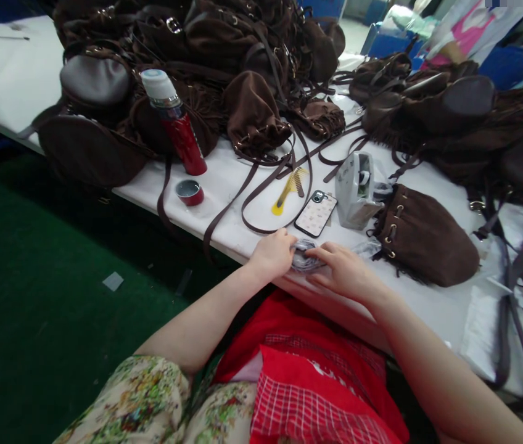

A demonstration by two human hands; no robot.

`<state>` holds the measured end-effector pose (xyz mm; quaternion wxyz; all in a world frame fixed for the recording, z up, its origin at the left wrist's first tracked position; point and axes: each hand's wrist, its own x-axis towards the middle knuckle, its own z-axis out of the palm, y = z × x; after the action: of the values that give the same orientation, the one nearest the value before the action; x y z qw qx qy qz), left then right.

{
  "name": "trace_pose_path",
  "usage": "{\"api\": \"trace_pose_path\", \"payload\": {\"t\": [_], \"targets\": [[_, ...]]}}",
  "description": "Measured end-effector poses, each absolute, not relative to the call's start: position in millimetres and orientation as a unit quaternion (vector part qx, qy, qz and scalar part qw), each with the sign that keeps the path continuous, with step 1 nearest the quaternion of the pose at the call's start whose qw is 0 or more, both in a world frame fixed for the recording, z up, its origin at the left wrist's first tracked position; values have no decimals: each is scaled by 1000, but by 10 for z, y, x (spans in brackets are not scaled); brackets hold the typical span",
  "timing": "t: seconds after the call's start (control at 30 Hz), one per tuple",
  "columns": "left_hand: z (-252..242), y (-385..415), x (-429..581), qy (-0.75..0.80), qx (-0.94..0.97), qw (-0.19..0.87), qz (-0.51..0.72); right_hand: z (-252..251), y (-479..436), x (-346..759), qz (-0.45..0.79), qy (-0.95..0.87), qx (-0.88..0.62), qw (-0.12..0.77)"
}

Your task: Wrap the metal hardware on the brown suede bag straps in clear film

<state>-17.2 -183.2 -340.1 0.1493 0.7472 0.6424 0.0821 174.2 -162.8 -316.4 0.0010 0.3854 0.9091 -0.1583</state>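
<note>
At the table's front edge lies a small coiled bundle in clear plastic [306,256]. My left hand [274,253] is closed at the bundle's left side, its fingers pinching the plastic. From the right, my right hand [342,268] reaches over the bundle with its fingers apart, one fingertip touching it. Just beyond the hands are a phone in a patterned case [316,214] and a yellow comb [284,196]. A white box-like holder [354,190] stands right of the phone, and a brown drawstring bag [428,237] lies farther right.
A red flask with a white cap [187,142] stands at the left, beside a red cup [190,192]. Brown bags [256,114] are piled across the back of the white table [224,179]. Loose straps [218,219] hang over the front edge. Blue bins [511,65] stand behind.
</note>
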Motion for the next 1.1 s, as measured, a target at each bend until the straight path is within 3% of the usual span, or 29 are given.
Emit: {"api": "trace_pose_path", "payload": {"t": [0.23,0.57,0.9,1.1], "targets": [[-3271,-1537,-183,468,869,157,41,-3267,-1540,1928,-161,930,332,-7],[-3376,-1931,159,695,698,147,87,-3473,-1832,1842,-53,867,488,-86],[-3310,-1628,351,556,818,144,26,-3340,-1740,2456,-134,877,438,-143],[-3307,-1600,404,538,833,125,14,-3316,-1871,2717,-74,838,486,-235]]}}
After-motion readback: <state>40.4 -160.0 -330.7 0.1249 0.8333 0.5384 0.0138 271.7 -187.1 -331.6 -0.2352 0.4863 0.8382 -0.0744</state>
